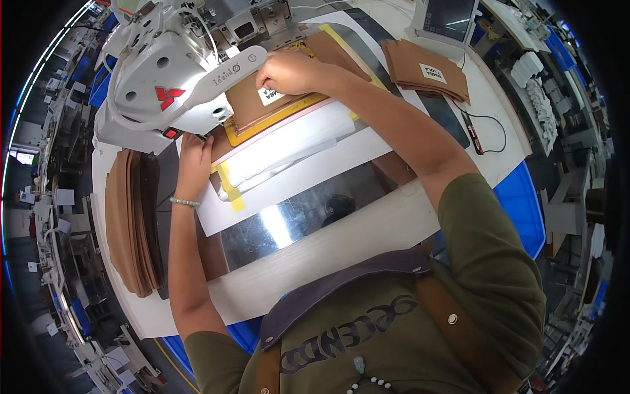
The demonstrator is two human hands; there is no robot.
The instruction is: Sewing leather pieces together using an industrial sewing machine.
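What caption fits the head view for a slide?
At a white sewing machine, the right hand presses a white label onto a brown piece; the left hand steadies the yellow template.

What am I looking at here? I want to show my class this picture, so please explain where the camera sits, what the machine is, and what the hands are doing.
The camera is worn on a person's head and looks down at their work, so the edges bend. The big white sewing machine stands on a white worktable. Under its arm lies a flat brown leather-like panel inside a yellow and pink frame. The right hand presses a small white label onto that panel. The left hand rests on the frame's near left corner. One stack of brown pieces lies to the left, and another stack of brown labelled pieces to the far right.
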